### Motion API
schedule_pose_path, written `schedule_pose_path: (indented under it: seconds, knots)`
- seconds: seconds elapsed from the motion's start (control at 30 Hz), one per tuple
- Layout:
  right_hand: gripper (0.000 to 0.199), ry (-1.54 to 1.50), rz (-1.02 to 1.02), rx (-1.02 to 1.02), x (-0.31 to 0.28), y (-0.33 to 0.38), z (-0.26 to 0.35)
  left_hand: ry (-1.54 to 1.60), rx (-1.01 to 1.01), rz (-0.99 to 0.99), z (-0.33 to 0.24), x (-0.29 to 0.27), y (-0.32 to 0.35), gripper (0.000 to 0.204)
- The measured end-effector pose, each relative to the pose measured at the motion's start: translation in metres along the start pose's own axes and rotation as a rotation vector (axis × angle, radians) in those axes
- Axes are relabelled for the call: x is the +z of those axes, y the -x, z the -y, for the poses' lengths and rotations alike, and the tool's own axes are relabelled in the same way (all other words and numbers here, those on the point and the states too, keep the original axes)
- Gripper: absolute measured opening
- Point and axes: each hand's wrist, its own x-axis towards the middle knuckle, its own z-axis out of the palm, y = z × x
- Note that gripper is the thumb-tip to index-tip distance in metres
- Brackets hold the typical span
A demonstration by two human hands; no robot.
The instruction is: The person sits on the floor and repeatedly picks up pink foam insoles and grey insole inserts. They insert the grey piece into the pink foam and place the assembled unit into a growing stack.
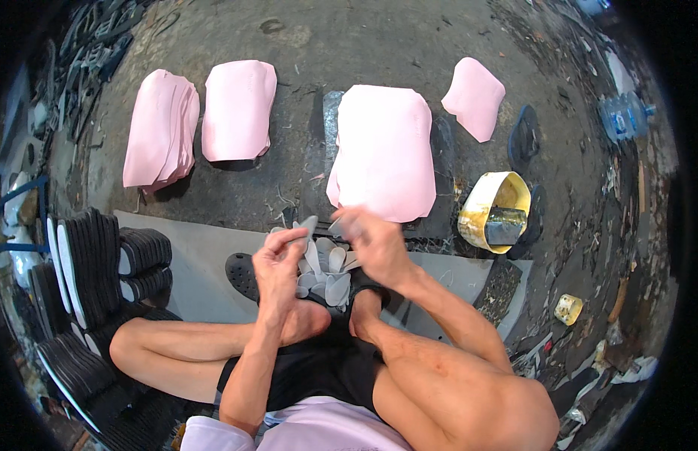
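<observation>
My left hand [277,263] is closed, pinching a small grey flat piece [310,225] with a rounded tip. To its right, my right hand [375,246] is slightly smeared by motion. Its fingers are curled, with the edge of another thin grey piece [336,227] showing at the fingertips. Below and between both hands lies a loose heap of grey, tongue-shaped flat pieces [335,287], between my feet. Just beyond the right hand, a thick stack of pink sheets [385,150] rests on a dark base.
Two more pink stacks [161,131] [238,109] lie at the far left, a pink piece [478,98] at the far right. A stained yellow container [471,214] holds a dark block. Black soles [93,267] are piled left. A sandal [524,139] and bottle [624,116] lie right.
</observation>
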Motion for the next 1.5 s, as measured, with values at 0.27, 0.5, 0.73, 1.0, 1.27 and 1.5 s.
schedule_pose_path:
  seconds: [0.27,0.5,0.73,1.0,1.27,1.5]
  knots:
    - [0.067,0.496,0.16,0.004,-0.011,0.026,0.007,0.16,-0.047,-0.179,-0.015,-0.016,-0.016,0.037]
    - [0.059,0.806,0.276,-0.287,-0.101,-0.02,-0.033,-0.031,0.24,-0.034,-0.011,0.045,-0.022,0.032]
    - [0.041,0.144,-0.446,0.019,-0.174,-0.056,0.02,-0.423,0.98,0.062,-0.009,0.113,-0.05,0.036]
    - [0.051,0.732,-0.138,-0.296,-0.102,-0.019,-0.013,-0.777,1.022,0.123,0.017,0.121,-0.056,0.035]
    - [0.034,0.496,-0.033,-0.096,-0.091,-0.026,-0.041,-0.833,1.048,0.112,0.018,0.119,-0.062,0.041]
    - [0.038,0.005,-0.01,0.269,-0.142,-0.059,-0.014,-0.736,0.881,0.103,0.001,0.129,-0.064,0.043]
